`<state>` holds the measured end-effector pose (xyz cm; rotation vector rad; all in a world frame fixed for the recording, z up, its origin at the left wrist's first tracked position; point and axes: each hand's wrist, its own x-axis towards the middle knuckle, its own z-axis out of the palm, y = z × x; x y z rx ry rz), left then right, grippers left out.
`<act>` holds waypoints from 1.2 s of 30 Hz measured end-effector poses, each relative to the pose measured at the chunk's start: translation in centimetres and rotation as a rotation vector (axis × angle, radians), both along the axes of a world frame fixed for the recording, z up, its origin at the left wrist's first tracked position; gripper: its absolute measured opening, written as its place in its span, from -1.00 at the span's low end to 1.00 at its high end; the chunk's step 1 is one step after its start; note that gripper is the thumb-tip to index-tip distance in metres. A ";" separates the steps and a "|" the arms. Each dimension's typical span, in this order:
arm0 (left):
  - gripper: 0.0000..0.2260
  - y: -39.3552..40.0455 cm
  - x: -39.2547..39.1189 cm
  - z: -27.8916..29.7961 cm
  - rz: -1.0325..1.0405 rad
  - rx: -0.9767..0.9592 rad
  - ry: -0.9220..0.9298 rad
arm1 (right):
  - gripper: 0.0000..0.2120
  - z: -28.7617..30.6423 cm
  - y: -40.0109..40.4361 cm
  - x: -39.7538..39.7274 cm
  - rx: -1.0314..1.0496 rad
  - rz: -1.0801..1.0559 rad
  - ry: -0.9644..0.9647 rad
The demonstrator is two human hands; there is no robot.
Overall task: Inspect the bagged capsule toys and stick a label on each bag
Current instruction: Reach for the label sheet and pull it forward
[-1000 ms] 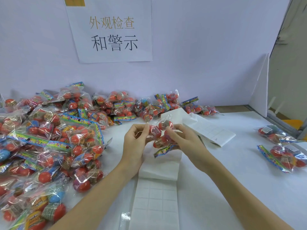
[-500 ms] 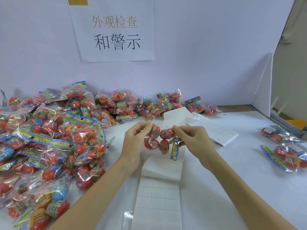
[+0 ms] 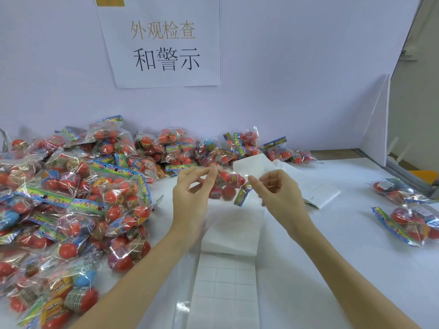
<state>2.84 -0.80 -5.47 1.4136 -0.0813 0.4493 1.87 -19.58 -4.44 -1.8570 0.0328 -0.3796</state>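
Note:
A clear bag of red capsule toys (image 3: 226, 186) hangs in the air above the table's middle, its coloured header strip dangling at the lower right. My left hand (image 3: 190, 198) pinches the bag's left top edge between thumb and fingertips. My right hand (image 3: 278, 193) pinches its right top edge with curled fingers. Below the hands a long white label sheet (image 3: 225, 281) with a grid of small labels runs toward me.
A big heap of bagged capsule toys (image 3: 71, 198) fills the left side and back of the white table (image 3: 332, 269). Two bags (image 3: 408, 210) lie at the right. A folded label sheet (image 3: 316, 188) lies behind the hands. A paper sign (image 3: 164, 43) hangs on the wall.
The hands have turned the bag and spread it out by its top edge, lifting it slightly; the header strip now hangs down at the right.

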 end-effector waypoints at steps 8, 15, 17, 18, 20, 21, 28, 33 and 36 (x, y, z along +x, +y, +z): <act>-0.83 -0.6 -0.8 -0.4 -0.178 0.749 -0.527 | -0.52 0.6 0.4 -0.5 0.385 0.382 0.229; -0.75 -0.4 -0.6 0.2 -0.087 0.407 -0.225 | -0.75 0.4 0.3 -0.3 0.333 0.367 0.247; -0.50 -0.2 -0.4 0.7 -0.164 0.266 -0.007 | -0.79 0.4 0.4 -0.6 0.287 0.438 0.224; -0.44 -0.1 -0.2 0.6 -0.216 0.207 0.082 | -0.80 0.4 0.5 -0.7 0.257 0.478 0.210; -0.53 0.2 0.2 0.3 -0.287 0.153 0.155 | -0.77 0.4 0.8 -0.9 0.179 0.495 0.192; -0.60 0.3 0.3 0.2 -0.298 0.110 0.163 | -0.74 0.4 0.8 -0.9 0.142 0.470 0.186; -0.78 0.8 1.1 0.0 -0.366 -0.273 0.179 | -0.77 0.3 0.8 -0.4 0.106 0.316 0.115; -0.93 0.5 1.1 -0.1 -0.430 -0.240 0.180 | -0.81 0.3 0.4 -0.4 0.089 0.316 0.071; -0.77 0.8 1.0 0.1 -0.478 -0.185 0.189 | -0.86 0.2 0.5 -0.5 0.072 0.347 0.048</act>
